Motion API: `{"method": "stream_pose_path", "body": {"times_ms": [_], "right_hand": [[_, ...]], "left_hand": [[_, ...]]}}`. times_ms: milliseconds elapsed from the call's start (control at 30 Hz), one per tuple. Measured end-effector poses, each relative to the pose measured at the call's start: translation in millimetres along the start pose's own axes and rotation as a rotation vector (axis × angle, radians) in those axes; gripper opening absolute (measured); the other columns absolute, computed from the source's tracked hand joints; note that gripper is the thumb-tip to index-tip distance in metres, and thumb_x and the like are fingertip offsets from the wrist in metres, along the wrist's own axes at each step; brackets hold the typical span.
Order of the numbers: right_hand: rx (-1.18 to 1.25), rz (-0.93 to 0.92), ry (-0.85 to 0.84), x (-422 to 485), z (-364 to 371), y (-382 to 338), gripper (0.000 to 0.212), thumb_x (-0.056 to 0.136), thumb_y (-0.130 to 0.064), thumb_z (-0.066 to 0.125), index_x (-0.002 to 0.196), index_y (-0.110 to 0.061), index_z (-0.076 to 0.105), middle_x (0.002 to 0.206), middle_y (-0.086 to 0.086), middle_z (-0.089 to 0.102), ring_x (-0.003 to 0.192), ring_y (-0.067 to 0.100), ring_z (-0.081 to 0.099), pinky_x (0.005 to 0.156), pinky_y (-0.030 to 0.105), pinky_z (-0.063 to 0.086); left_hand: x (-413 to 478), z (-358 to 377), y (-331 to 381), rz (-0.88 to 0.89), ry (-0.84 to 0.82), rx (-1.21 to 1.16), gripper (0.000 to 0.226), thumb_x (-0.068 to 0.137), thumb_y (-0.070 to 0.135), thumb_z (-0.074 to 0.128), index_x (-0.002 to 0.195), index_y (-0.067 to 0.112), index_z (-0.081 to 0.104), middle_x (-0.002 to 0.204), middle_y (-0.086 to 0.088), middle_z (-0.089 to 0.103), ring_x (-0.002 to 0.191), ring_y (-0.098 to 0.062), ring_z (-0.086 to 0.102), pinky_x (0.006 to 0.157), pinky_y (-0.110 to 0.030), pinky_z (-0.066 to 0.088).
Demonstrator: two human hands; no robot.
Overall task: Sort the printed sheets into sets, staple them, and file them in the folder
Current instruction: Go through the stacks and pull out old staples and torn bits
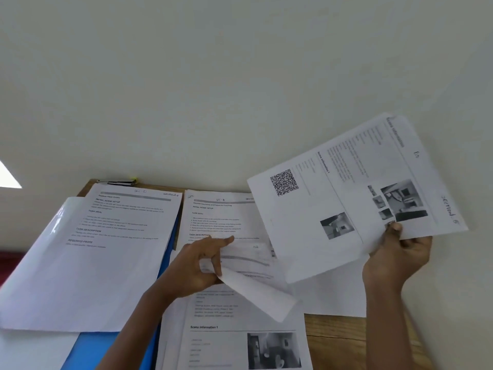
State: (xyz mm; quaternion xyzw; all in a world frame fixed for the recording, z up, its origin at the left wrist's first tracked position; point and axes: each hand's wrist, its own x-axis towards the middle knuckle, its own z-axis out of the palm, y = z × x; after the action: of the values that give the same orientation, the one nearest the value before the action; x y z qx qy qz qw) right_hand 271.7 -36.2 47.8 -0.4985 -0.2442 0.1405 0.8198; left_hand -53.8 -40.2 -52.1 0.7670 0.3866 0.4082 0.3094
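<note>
My right hand [397,259] holds up two printed sheets [354,198] at their lower edge, fanned apart above the right side of the desk, one with a QR code, one marked "Section". My left hand [198,265] pinches a curled sheet [256,289] over the middle pile of printed sheets [234,332]. Another printed set [218,217] lies behind my left hand. At the left, a printed sheet [117,231] lies on the open blue folder [96,348], under a clear sleeve. A stapler [117,182] lies at the desk's far edge.
The wooden desk [338,343] stands against a pale wall [240,76]. A blank white sheet [338,297] lies under the raised pages. Bare wood shows at the lower right.
</note>
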Motion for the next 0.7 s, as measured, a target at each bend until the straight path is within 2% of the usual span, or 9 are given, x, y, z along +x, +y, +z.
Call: {"method": "stream_pose_path", "body": {"times_ms": [33, 100, 167, 267, 433, 500, 567, 633, 700], "right_hand": [[0.016, 0.002, -0.013, 2.3, 0.6, 2.4, 0.035, 0.092, -0.002, 0.056, 0.127, -0.005, 0.054, 0.108, -0.005, 0.066, 0.104, 0.013, 0.064, 0.093, 0.024, 0.051], [-0.02, 0.005, -0.012, 6.4, 1.7, 5.1, 0.034, 0.091, 0.002, 0.054, 0.123, -0.011, 0.056, 0.108, -0.007, 0.065, 0.105, 0.011, 0.064, 0.096, 0.028, 0.05], [-0.003, 0.001, -0.006, 7.9, 2.3, 3.7, 0.033, 0.091, 0.002, 0.054, 0.119, -0.015, 0.056, 0.109, -0.007, 0.065, 0.105, 0.009, 0.064, 0.096, 0.028, 0.05], [-0.018, -0.005, 0.011, 11.9, 2.0, 6.0, 0.035, 0.091, 0.003, 0.054, 0.124, -0.01, 0.054, 0.11, -0.007, 0.064, 0.105, 0.009, 0.064, 0.097, 0.028, 0.05], [-0.049, 0.058, -0.007, 16.6, -4.0, 14.9, 0.038, 0.09, -0.003, 0.056, 0.127, -0.008, 0.055, 0.12, 0.009, 0.064, 0.112, 0.021, 0.062, 0.1, 0.044, 0.048], [-0.047, 0.079, -0.029, 15.7, -3.8, 15.9, 0.038, 0.091, -0.001, 0.055, 0.128, -0.006, 0.054, 0.116, 0.005, 0.065, 0.111, 0.019, 0.062, 0.1, 0.039, 0.048], [-0.037, 0.089, -0.039, 15.5, -3.2, 16.1, 0.036, 0.092, 0.002, 0.053, 0.128, -0.003, 0.053, 0.11, 0.0, 0.064, 0.107, 0.016, 0.062, 0.1, 0.034, 0.049], [-0.033, 0.106, -0.052, 14.6, -2.9, 16.2, 0.035, 0.093, 0.002, 0.053, 0.128, -0.003, 0.053, 0.109, 0.0, 0.064, 0.105, 0.014, 0.061, 0.099, 0.031, 0.049], [-0.039, 0.118, -0.063, 14.7, -3.2, 16.8, 0.035, 0.093, 0.002, 0.053, 0.128, -0.003, 0.053, 0.108, -0.001, 0.064, 0.104, 0.012, 0.062, 0.097, 0.028, 0.05]], "left_hand": [[0.7, -1.1, -0.5, 0.0, -0.023, -0.022, 0.044, 0.074, 0.063, 0.069, 0.099, 0.027, 0.065, 0.133, 0.031, 0.053, 0.13, 0.002, 0.044, 0.107, -0.007, 0.027], [1.8, -4.3, 0.0, -0.021, -0.063, -0.04, 0.043, 0.073, 0.063, 0.07, 0.091, 0.024, 0.065, 0.136, 0.028, 0.051, 0.132, -0.002, 0.044, 0.109, -0.008, 0.026], [1.8, -5.7, -1.9, -0.035, -0.09, -0.045, 0.035, 0.072, 0.063, 0.071, 0.085, 0.031, 0.065, 0.141, 0.025, 0.046, 0.135, -0.004, 0.041, 0.112, -0.011, 0.025], [1.0, -6.1, -4.4, -0.045, -0.116, -0.046, 0.024, 0.07, 0.066, 0.07, 0.083, 0.046, 0.064, 0.145, 0.03, 0.038, 0.138, -0.002, 0.036, 0.114, -0.016, 0.024], [2.7, -4.0, -11.2, -0.065, -0.128, -0.006, 0.04, 0.068, 0.07, 0.068, 0.088, 0.036, 0.062, 0.146, 0.035, 0.032, 0.141, -0.003, 0.031, 0.116, -0.031, 0.026], [6.1, -2.9, -13.7, -0.074, -0.144, 0.005, 0.04, 0.069, 0.069, 0.069, 0.089, 0.036, 0.061, 0.147, 0.032, 0.033, 0.141, -0.006, 0.032, 0.117, -0.04, 0.028], [9.3, -1.4, -17.4, -0.067, -0.18, 0.043, 0.028, 0.068, 0.067, 0.071, 0.084, 0.046, 0.061, 0.147, 0.029, 0.037, 0.142, -0.006, 0.03, 0.118, -0.045, 0.025], [12.5, -0.1, -17.1, -0.071, -0.201, 0.08, 0.023, 0.067, 0.061, 0.074, 0.083, 0.049, 0.061, 0.143, 0.034, 0.04, 0.14, 0.003, 0.027, 0.119, -0.04, 0.02], [15.8, 2.4, -15.1, -0.049, -0.189, 0.109, 0.029, 0.065, 0.059, 0.072, 0.079, 0.035, 0.067, 0.134, 0.046, 0.038, 0.133, 0.015, 0.028, 0.114, -0.023, 0.016]]}}
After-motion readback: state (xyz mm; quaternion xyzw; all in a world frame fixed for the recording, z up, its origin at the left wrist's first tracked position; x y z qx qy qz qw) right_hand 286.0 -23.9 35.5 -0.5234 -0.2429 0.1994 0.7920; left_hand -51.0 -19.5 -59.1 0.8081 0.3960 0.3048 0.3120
